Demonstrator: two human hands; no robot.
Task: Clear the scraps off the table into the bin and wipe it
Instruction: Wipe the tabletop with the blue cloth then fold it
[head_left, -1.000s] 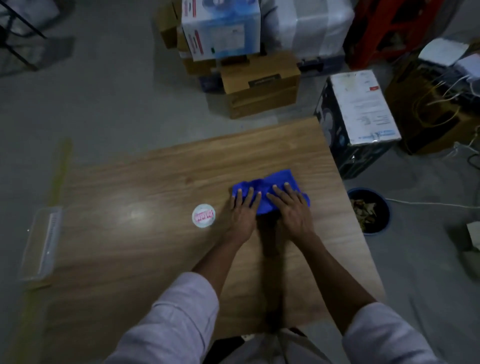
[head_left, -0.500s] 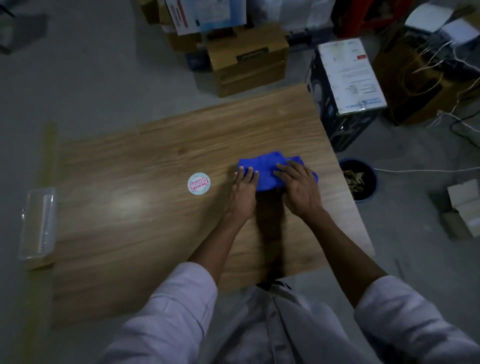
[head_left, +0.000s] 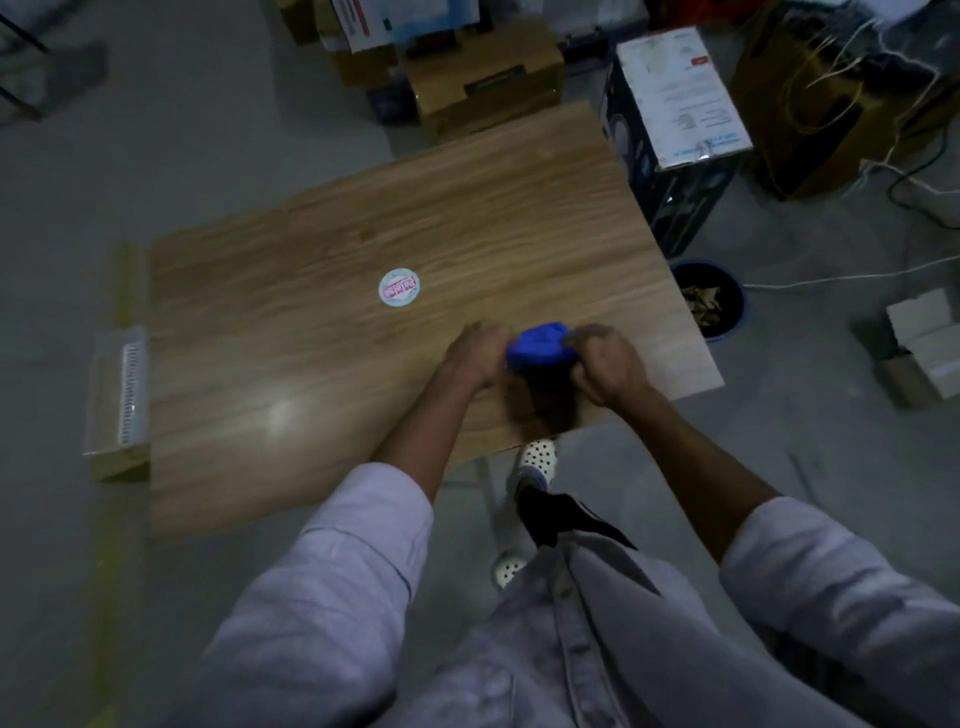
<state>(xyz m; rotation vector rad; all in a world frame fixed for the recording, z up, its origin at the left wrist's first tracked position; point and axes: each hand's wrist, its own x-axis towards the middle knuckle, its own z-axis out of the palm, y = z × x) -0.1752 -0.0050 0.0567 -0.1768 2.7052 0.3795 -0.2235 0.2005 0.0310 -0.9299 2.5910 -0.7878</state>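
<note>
A blue cloth (head_left: 540, 345) is bunched into a lump near the front right of the wooden table (head_left: 322, 270). My left hand (head_left: 475, 356) grips its left side and my right hand (head_left: 605, 366) grips its right side, fingers curled round the fabric. Both hands are blurred. A round white sticker with pink print (head_left: 399, 287) lies flat on the tabletop, up and left of my hands. On the floor by the table's right edge stands a dark round bin (head_left: 711, 299) holding brown scraps.
A clear plastic box (head_left: 118, 395) rests on a low cardboard box at the table's left edge. Cardboard boxes (head_left: 483, 78) and a dark carton (head_left: 675, 130) crowd the far side. Cables (head_left: 831, 270) run across the floor at right. My feet stand below the table's front edge.
The cloth lay spread flat under both hands; now it is gathered into a lump between them and drawn nearer the table's front edge. The view has pulled back and tilted down.
</note>
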